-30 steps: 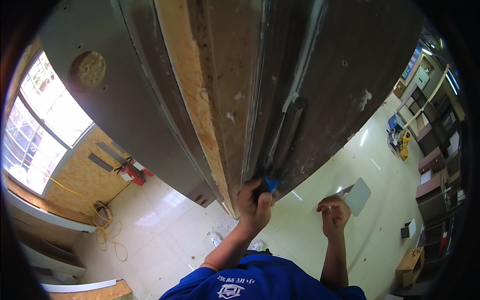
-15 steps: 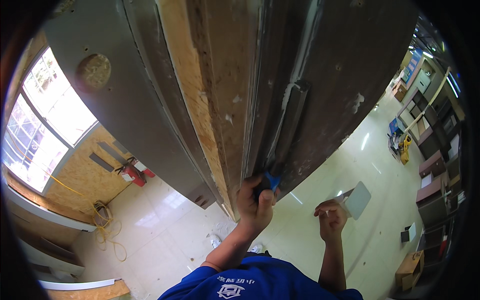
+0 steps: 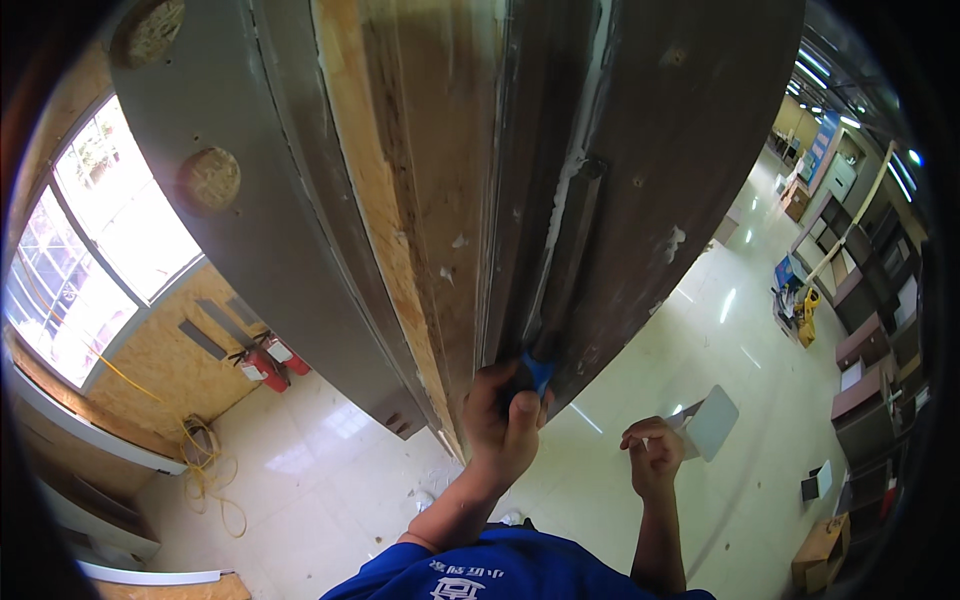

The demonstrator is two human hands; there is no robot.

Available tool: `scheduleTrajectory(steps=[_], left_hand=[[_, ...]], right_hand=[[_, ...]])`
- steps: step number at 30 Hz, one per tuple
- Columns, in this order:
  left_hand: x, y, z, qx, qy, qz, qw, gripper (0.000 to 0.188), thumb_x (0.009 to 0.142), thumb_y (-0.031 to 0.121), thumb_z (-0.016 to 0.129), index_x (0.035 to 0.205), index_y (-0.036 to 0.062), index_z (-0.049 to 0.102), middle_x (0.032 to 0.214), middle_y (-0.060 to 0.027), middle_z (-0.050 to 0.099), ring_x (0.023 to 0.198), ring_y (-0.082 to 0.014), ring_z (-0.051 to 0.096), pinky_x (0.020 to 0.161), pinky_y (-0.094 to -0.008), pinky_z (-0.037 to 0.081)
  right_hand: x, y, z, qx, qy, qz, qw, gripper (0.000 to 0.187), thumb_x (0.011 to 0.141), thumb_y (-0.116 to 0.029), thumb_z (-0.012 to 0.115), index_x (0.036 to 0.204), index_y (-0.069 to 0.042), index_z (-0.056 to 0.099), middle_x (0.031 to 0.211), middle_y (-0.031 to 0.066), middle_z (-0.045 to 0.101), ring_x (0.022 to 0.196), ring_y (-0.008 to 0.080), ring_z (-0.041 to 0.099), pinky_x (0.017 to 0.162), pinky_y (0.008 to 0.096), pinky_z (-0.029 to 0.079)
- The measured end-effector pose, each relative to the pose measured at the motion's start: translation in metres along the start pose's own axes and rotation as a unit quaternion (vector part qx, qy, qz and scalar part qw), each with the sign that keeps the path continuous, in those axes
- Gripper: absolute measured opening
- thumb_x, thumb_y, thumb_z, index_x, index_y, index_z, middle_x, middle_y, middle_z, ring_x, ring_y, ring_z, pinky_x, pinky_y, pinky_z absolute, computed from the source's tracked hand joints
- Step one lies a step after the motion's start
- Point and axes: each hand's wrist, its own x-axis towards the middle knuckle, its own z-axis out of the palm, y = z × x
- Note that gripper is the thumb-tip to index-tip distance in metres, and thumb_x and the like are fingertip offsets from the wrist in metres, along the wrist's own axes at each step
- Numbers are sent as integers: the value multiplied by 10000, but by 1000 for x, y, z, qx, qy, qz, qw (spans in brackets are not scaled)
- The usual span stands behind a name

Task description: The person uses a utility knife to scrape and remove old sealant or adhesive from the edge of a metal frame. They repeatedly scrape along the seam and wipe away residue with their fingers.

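My left hand point(image 3: 502, 425) is closed around the blue-and-black handle of a tool point(image 3: 537, 370). From the handle a long, dark, narrow bar point(image 3: 577, 230) runs up along the brown panel point(image 3: 640, 120), beside a white line of filler point(image 3: 566, 190); the exact kind of tool is not clear. Lower right, my right hand point(image 3: 654, 455) hangs away from the panel, fingers curled in with the thumb close to them. Just beyond those fingers shows a pale rounded plate point(image 3: 712, 424); whether the hand grips it I cannot tell.
A bare wood strip point(image 3: 400, 220) divides the brown panel from a grey panel point(image 3: 240, 120) with round cutouts. Fire extinguishers point(image 3: 264, 370) and a yellow cable point(image 3: 205, 475) are at left on the tiled floor point(image 3: 310, 450). Cabinets point(image 3: 865, 370) line the right side.
The left hand and its tool have moved along the panel, up relative to its marks, while the view shifted. The right hand keeps nearly the same curled pose.
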Motion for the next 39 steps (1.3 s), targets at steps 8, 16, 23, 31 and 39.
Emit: scheduleTrajectory(steps=[8, 16, 23, 31, 39], left_hand=[[7, 11, 4, -6, 3, 0, 1000, 434, 955, 433, 539, 1046, 18, 454, 719, -107, 599, 478, -100, 477, 420, -234, 358], [11, 18, 12, -1, 14, 5, 1000, 416, 962, 416, 535, 1034, 13, 465, 705, -104, 596, 473, -97, 476, 420, -229, 364], [23, 38, 17, -2, 8, -32, 999, 375, 960, 337, 572, 1153, 33, 468, 763, -72, 602, 533, -73, 478, 473, -208, 384], [66, 88, 46, -48, -23, -13, 998, 343, 977, 335, 539, 1132, 37, 467, 772, -75, 603, 521, -59, 469, 457, -198, 374], [51, 81, 37, -74, -55, 66, 994, 347, 1002, 378, 448, 1107, 49, 414, 754, -110, 576, 470, -98, 467, 405, -213, 359]], right_hand=[[1, 1, 0, 16, -6, -20, 1000, 198, 796, 158, 495, 890, 6, 580, 840, 111, 607, 681, 143, 584, 650, 256, 488], [2, -1, 0, 17, -12, -28, 999, 182, 807, 149, 500, 873, -3, 575, 842, 114, 618, 676, 141, 591, 643, 254, 493], [1, -1, 2, 30, -20, -41, 999, 179, 812, 147, 505, 881, -6, 568, 842, 118, 623, 675, 147, 595, 635, 258, 498], [-9, -1, -5, 55, 12, -54, 997, 179, 806, 158, 491, 874, 9, 564, 842, 125, 615, 689, 155, 590, 635, 267, 508], [-8, -11, -1, 115, -10, -48, 992, 148, 811, 150, 499, 865, 27, 562, 843, 143, 615, 683, 161, 588, 650, 269, 500]])
